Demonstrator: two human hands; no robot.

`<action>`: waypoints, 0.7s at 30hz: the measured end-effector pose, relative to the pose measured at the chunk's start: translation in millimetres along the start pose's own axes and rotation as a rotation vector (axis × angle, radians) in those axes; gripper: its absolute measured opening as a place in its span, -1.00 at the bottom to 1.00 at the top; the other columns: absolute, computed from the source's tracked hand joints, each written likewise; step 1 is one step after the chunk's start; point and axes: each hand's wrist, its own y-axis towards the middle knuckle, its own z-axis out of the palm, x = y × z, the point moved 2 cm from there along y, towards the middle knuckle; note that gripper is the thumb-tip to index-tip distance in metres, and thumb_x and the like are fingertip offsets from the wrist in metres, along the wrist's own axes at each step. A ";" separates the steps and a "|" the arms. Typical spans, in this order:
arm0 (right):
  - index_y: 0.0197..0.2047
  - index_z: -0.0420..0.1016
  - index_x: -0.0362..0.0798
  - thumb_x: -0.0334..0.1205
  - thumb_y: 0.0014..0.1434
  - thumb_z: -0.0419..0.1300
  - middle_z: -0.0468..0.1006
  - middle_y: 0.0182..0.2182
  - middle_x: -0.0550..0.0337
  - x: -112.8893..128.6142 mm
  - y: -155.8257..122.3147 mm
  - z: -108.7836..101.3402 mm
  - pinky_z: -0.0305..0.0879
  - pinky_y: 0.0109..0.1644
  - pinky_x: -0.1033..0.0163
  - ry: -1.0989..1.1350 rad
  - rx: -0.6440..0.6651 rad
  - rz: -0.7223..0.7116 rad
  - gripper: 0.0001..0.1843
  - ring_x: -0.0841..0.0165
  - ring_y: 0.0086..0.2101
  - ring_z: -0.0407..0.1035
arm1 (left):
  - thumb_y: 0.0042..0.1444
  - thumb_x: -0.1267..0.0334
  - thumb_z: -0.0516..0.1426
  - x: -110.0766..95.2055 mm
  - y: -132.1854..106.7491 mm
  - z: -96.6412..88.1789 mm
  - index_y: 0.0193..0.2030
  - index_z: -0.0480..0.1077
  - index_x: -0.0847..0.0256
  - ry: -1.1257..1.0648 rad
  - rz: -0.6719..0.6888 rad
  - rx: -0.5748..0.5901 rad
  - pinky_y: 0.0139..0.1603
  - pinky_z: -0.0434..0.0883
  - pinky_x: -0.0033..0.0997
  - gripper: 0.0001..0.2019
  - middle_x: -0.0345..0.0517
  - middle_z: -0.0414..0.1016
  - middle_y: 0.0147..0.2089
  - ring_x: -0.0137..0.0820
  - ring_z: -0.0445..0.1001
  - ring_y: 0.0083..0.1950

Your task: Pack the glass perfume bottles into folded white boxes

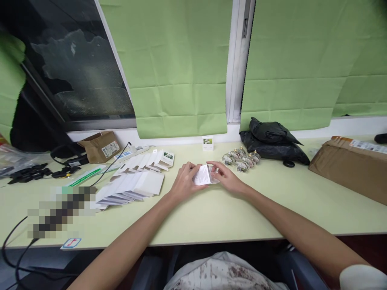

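Cartons (pixel 142 185) of white card lay in two overlapping rows on the pale green counter (pixel 242 217), left of the hands; the overlap prevented an exact count. One separate white box (pixel 207 143) with a flower picture stood upright at the back, near the wall. Right of it sat one cluster of clear-wrapped rounded items (pixel 242 159) with gold-coloured tops, more than five, though crowding hid the full number. Behind them rested black plastic bagging (pixel 269 141), one bag or two, with one round black disc (pixel 288 163) just in front. Two brown boxes flanked everything: one small open cardboard box (pixel 101 147) at the back left, one large cardboard box (pixel 350 169) at the right.

One printed carton (pixel 202 175) was between the two hands, behind the counter's front edge and well apart from the large box. The left hand (pixel 186 180) grasped its left side, thumb along the upper part and fingers around it. The right hand (pixel 227 178) had bent fingers touching its right end; whether they pinched it or merely pressed there could not be told.
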 end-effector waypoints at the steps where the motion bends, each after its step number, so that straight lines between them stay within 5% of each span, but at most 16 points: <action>1: 0.29 0.36 0.11 -0.02 0.37 0.17 0.41 -0.10 0.18 -2.4 0.3 0.3 0.26 -0.14 0.20 0.010 -0.014 0.013 -0.53 0.35 -0.29 0.25 | 0.04 -0.11 0.40 -1.5 -0.4 0.1 0.36 0.32 0.01 0.005 0.010 0.004 0.07 0.43 -0.06 -0.23 0.03 0.33 0.04 -0.08 0.36 0.07; 11: -0.04 0.37 0.02 -0.15 0.38 0.04 0.47 -0.32 0.29 -11.1 0.7 5.7 0.19 -0.23 0.26 -0.156 -0.083 0.089 -0.83 0.34 -0.33 0.34 | 0.11 -0.09 0.36 -6.2 1.0 -0.7 0.39 0.29 0.03 0.080 0.039 0.056 0.15 0.39 0.07 -0.26 0.14 0.36 0.11 0.03 0.34 0.14; 16: -0.22 0.31 0.00 0.01 0.39 0.07 0.45 -0.42 0.31 -14.9 1.6 1.3 0.12 -0.30 0.28 -0.239 -0.074 0.140 -0.74 0.35 -0.39 0.32 | 0.10 -0.10 0.37 -2.8 2.7 -2.8 0.41 0.26 0.03 0.047 0.086 0.103 0.19 0.40 0.08 -0.22 0.14 0.35 0.13 0.03 0.35 0.16; 21: -0.26 0.32 -0.02 -0.08 0.37 0.10 0.53 -0.37 0.22 -20.3 5.7 -17.8 0.08 -0.33 0.29 -0.479 0.014 0.277 -0.78 0.34 -0.36 0.37 | 0.03 -0.11 0.41 10.2 5.1 -7.1 0.40 0.29 0.04 -0.021 0.065 0.191 0.18 0.43 0.03 -0.17 0.12 0.35 0.17 0.02 0.36 0.20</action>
